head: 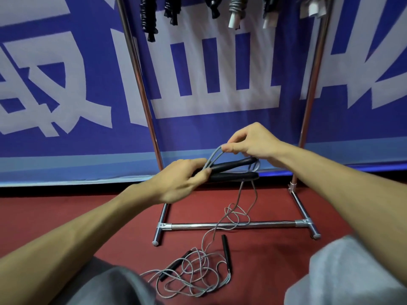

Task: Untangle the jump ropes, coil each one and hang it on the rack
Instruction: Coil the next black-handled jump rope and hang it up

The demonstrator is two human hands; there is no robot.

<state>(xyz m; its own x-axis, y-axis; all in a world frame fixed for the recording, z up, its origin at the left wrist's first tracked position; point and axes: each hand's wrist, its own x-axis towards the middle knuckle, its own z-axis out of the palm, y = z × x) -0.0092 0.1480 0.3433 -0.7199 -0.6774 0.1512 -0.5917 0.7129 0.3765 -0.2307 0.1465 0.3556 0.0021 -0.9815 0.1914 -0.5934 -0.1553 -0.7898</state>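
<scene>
Head view, coiling step in hand. Two black, tapered foam-like jump-rope handles (233, 170) held side by side, roughly level, in front of the chromed tubular metal rack (231, 225). Left hand (178, 181) clenched around the handles' near ends, thumb pressed on top. Right hand (251, 142) just above the handles, thumb and forefinger pinched on a raised loop of thin grey speckled cord (212, 158); remaining fingers curled, otherwise idle. Rest of the same cord hanging from the handles' far ends, trailing down across the rack's lower crossbar to the red floor (66, 216). Loose tangled heap of grey cord with slim black stick handles (193, 274) lying on the floor between the knees, apparently a second rope; whether knotted with the held one cannot be told. Dark and grey coiled ropes (149, 20) already hanging from the rack's top, against a blue-and-white printed banner (66, 84).

Judged stage: early in winding the held rope, most of its length still slack. Next move likely calls for drawing cord up hand over hand, laying even loops against the handles, keeping the trailing length free of the floor heap.
</scene>
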